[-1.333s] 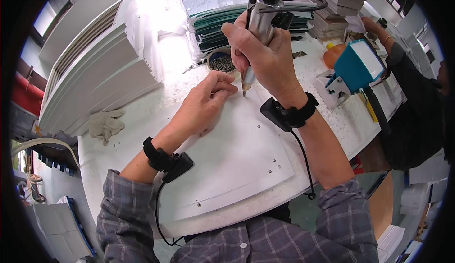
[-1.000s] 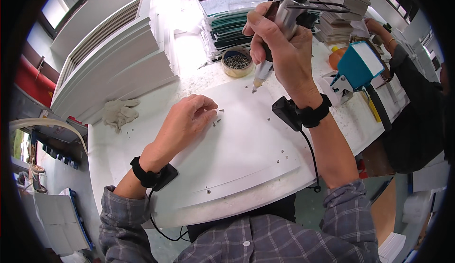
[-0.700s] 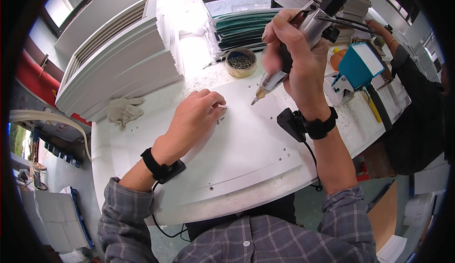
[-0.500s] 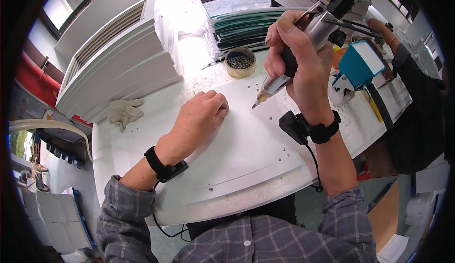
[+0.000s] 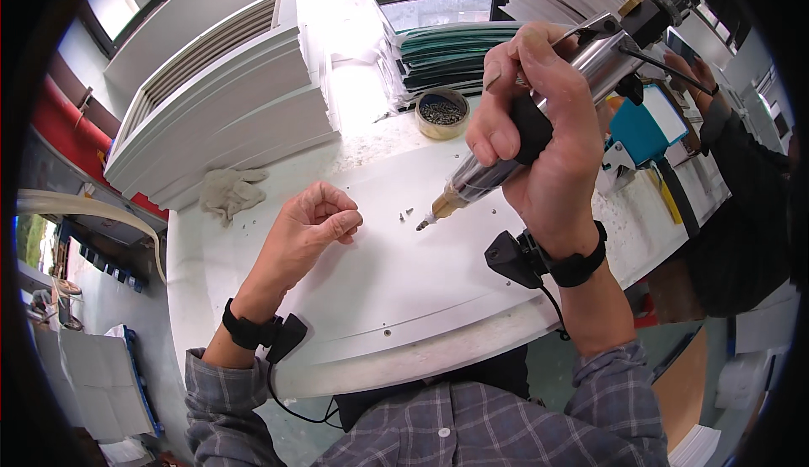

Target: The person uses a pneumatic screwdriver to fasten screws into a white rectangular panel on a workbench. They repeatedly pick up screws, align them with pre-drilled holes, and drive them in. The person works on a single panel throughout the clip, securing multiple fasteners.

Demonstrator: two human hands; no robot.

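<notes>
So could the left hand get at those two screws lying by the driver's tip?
Probably yes: only bare white panel lies between left hand and screws; the driver tip is to their right.

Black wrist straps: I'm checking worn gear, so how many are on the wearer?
2: the left strap, behind the left hand, and the right strap, behind the right hand, both around the wrists.

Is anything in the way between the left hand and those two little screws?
Nothing I can see: between the left hand and the screws there's only bare board. The driver has its tip on the screws' other side.
</notes>
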